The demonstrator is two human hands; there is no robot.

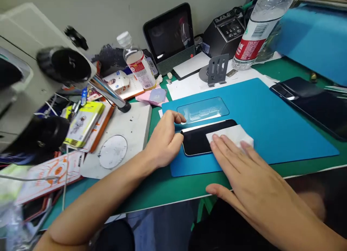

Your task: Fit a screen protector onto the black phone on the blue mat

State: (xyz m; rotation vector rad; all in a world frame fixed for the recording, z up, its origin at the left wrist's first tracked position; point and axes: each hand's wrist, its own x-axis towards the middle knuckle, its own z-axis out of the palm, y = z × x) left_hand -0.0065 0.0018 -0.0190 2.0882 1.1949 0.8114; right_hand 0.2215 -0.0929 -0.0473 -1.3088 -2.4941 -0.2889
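Flat right hand (248,173) presses wipe (235,131) to phone (197,140); curled left hand (165,140), grip unclear, apparently steadies its nine-o'clock end.

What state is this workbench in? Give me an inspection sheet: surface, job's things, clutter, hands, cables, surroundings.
Surface: blue rectangular mat on green worktop.
Job's things: black-screened phone with pale rim lies flat on the mat, thin white wipe over its right part; clear rounded sheet behind it.
Clutter: white-capped clear plastic bottle; larger-looking clear plastic bottle, red and white label; yellow printed packet.
Hands: right hand lies flat, fingers on the wipe; left hand curls at the phone's left end, contact unclear.
Cables: thin pale cable across orange-and-white flat package.
Surroundings: grey wall; dark-screened display; black boxy device with buttons.
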